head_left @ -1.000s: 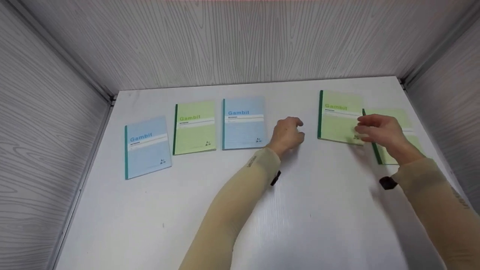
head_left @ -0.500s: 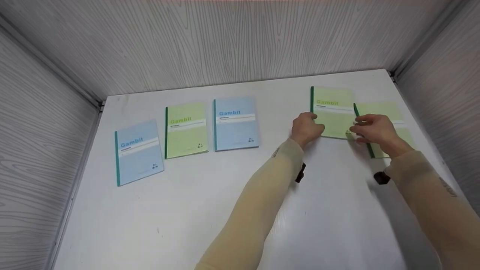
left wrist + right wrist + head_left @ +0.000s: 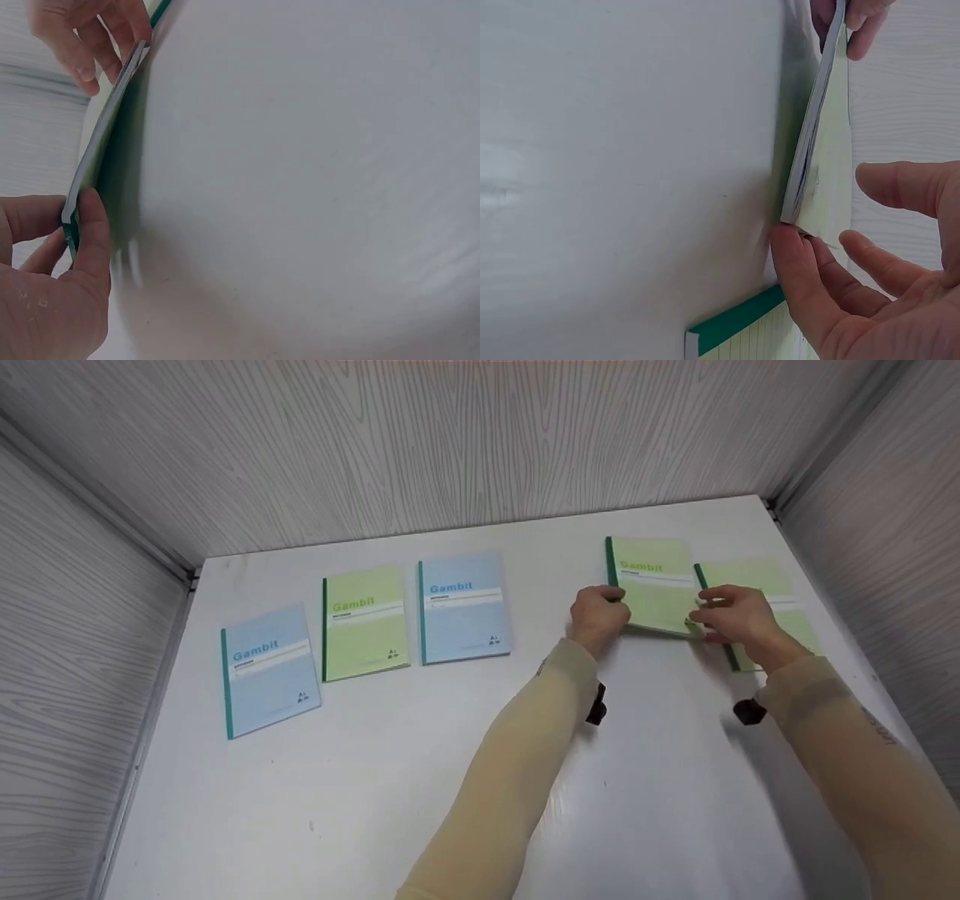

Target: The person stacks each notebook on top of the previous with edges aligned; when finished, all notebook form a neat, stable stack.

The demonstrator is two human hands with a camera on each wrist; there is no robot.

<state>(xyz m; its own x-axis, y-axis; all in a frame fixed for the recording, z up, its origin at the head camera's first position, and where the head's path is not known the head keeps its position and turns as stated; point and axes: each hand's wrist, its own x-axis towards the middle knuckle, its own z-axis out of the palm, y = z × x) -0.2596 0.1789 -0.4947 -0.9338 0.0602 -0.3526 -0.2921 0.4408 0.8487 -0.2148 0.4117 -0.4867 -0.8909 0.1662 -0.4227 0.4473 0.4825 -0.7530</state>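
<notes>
Green-covered and green-spined, the held notebook [image 3: 654,585] sits at the right rear of the white table [image 3: 375,795], its near edge lifted clear of the surface. The left hand [image 3: 598,616] pinches the near spine-side corner: in the left wrist view the thumb lies on the underside and the fingers curl against the cover edge [image 3: 75,225]. The right hand [image 3: 731,615] grips the near opposite corner; in the right wrist view the thumb presses under the corner [image 3: 799,225] while the remaining fingers are spread loosely over the cover. A second green notebook [image 3: 780,607] lies flat just beside the right hand, partly overlapped by it. Three further notebooks lie in a row to the left, well apart from both hands: a blue notebook [image 3: 463,611], a green notebook [image 3: 366,624] and a tilted blue notebook [image 3: 268,671]. Grey wood-grain walls [image 3: 450,442] enclose the table on three sides.
</notes>
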